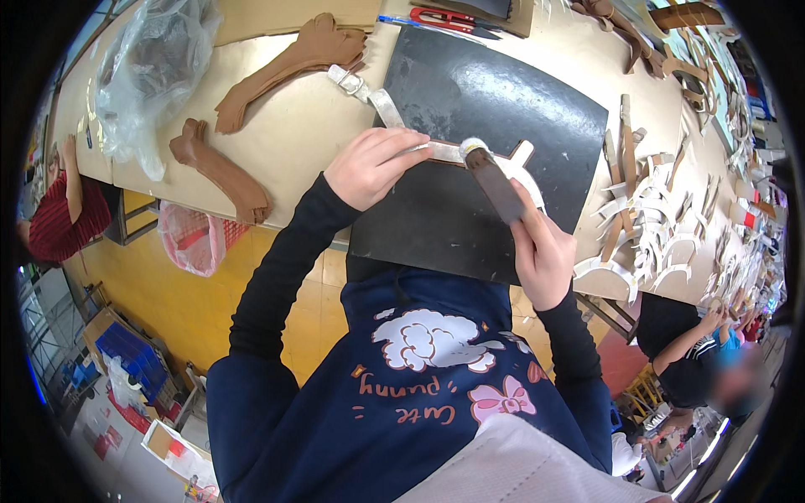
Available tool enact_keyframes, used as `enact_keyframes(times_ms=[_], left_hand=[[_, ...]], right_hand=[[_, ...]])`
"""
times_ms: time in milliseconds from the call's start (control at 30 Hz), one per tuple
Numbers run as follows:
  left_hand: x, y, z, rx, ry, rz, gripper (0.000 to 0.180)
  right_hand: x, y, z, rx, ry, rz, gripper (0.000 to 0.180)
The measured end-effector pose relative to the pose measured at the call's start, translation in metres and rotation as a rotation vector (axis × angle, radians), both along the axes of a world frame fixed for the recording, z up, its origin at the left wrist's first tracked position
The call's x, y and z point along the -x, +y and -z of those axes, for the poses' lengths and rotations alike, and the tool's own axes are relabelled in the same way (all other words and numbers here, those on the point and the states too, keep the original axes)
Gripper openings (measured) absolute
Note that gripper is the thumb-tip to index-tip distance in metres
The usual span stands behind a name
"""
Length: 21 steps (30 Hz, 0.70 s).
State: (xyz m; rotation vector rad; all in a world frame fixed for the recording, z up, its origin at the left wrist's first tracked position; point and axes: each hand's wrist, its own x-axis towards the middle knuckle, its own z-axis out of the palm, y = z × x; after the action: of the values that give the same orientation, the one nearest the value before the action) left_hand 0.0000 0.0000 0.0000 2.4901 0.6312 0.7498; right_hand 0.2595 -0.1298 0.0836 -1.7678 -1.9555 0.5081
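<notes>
In the head view, we saw the left hand (373, 170) closed in a pinch, thumb and fingertips together on a silvery strap (445, 152) with a brown edge. The strap lay across a black mat (470, 222), near its middle, and its buckle (352, 84) lay just beyond the mat's left edge, on the pale table (314, 126).

We saw the right hand (543, 256) with its fingers closed around the lower end of a flat brown tool (496, 186), leaving no gap that we could make out. The tool slanted up and to the left, and its white tip stood at the right part of the strap; we could not tell whether the two touched. A curved white piece (527, 178) showed just beyond the tool, partly behind the right hand.

To the left of the mat we saw two brown stacks of cut pieces (289, 74) and a clear plastic bag (151, 80). Red-handled snips (449, 18) lay by the mat's far edge, and a heap of white and brown straps (646, 222) spread to its right.
</notes>
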Motion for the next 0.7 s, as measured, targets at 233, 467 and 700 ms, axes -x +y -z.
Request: enact_keyframes(times_ms=[233,467,700], left_hand=[[0.002,0.0,-0.002,-0.003,-0.04,-0.029,0.034],[0.002,-0.003,0.001,-0.009,-0.106,-0.05,0.033],[-0.003,-0.027,-0.011,0.602,-0.214,-0.73,0.024]], right_hand=[[0.008,0.013,0.016,-0.028,0.01,0.027,0.048],[0.019,0.004,0.008,-0.035,0.086,-0.011,0.048],[0.017,0.008,0.019,0.094,-0.025,0.059,0.045]])
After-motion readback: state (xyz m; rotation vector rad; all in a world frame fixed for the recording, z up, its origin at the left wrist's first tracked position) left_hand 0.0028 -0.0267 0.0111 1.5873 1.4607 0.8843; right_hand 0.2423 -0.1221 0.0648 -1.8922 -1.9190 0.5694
